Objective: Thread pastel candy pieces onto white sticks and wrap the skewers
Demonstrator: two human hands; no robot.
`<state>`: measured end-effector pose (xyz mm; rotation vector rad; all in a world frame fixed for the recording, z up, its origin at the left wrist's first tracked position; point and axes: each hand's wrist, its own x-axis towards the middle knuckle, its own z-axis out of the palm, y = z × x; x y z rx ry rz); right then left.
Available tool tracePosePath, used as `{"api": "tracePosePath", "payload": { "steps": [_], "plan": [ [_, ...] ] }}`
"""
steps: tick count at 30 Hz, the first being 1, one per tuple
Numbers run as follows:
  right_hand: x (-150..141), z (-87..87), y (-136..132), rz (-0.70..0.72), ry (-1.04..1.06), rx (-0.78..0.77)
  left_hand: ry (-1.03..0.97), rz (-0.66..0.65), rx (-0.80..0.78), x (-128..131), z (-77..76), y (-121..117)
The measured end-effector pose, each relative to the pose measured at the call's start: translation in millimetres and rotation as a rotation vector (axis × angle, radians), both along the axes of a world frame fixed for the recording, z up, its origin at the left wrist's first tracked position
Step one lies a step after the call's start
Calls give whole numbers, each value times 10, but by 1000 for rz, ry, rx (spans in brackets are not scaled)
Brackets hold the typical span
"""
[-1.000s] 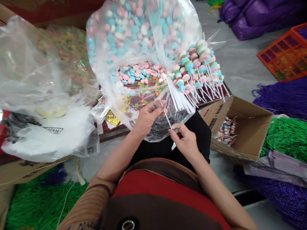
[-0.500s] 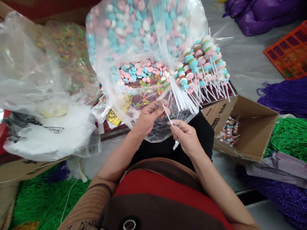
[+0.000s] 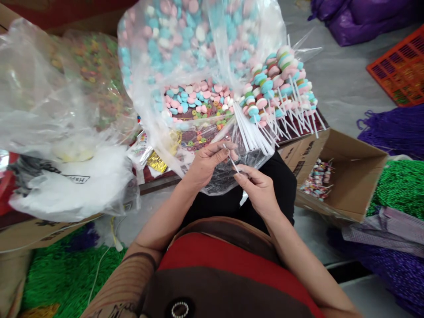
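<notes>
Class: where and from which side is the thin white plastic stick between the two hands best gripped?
Pinch the thin white plastic stick at its bare lower end, coming from the right, as the right hand does; the left hand covers its upper tip.

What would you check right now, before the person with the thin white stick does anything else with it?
1. Stick held: ok. The right hand pinches the lower end of the white stick.
2. Top end steadied: ok. The left hand has its fingertips at the upper end.
3. Candy on the stick: cannot tell; fingers hide the tip.
4. Loose candy within reach: ok. The open clear bag of pink and blue discs lies just ahead.
5. Spare sticks: ok. A bundle of white sticks lies beside the hands.
6. Box for finished skewers: ok. The cardboard box is open.
</notes>
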<state>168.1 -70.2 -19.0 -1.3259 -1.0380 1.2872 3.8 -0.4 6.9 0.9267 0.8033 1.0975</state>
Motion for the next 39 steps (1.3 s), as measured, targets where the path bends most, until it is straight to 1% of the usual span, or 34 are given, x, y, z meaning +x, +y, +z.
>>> {"api": "tracePosePath", "payload": {
  "steps": [3, 6, 8, 11, 13, 14, 15, 17, 18, 19, 20, 22, 24, 27, 32, 36, 39],
  "plan": [
    [-7, 56, 9, 61, 55, -47, 9, -7, -12, 7, -15, 5],
    [-36, 135, 45, 140, 164, -119, -15, -39, -29, 44, -37, -18],
    [-63, 177, 70, 149, 223, -148, -10, -74, -42, 66, -30, -25],
    [-83, 208, 81, 100, 240, -141, 111, -105, -6, 21, 38, 70],
    [-67, 210, 66, 61, 226, -132, 258, -70, 50, -92, 113, 256],
    [-51, 208, 55, 42, 220, -131, 352, -33, 82, -171, 152, 388],
    [-33, 204, 43, 25, 214, -135, 468, 35, 122, -260, 185, 542],
    [1, 191, 21, 2, 203, -147, 763, 186, 207, -437, 221, 887],
    [14, 182, 11, -4, 198, -151, 932, 234, 255, -513, 220, 1061],
    [23, 171, 4, -2, 194, -158, 1093, 256, 291, -573, 206, 1224],
    [29, 158, -2, 6, 190, -165, 1233, 252, 300, -614, 179, 1367],
    [31, 130, -11, 27, 182, -178, 1460, 193, 254, -642, 105, 1578],
    [30, 100, -16, 38, 174, -195, 1598, 121, 208, -617, 26, 1680],
    [26, 63, -19, 30, 165, -216, 1678, 70, 215, -567, -60, 1689],
    [1, 33, -30, 37, 166, -223, 1651, 29, 277, -615, -113, 1608],
    [-10, 35, -52, 30, 170, -233, 1598, 65, 314, -692, -103, 1590],
    [1, 32, -68, 19, 173, -234, 1551, 135, 334, -738, -84, 1605]
  ]
}}
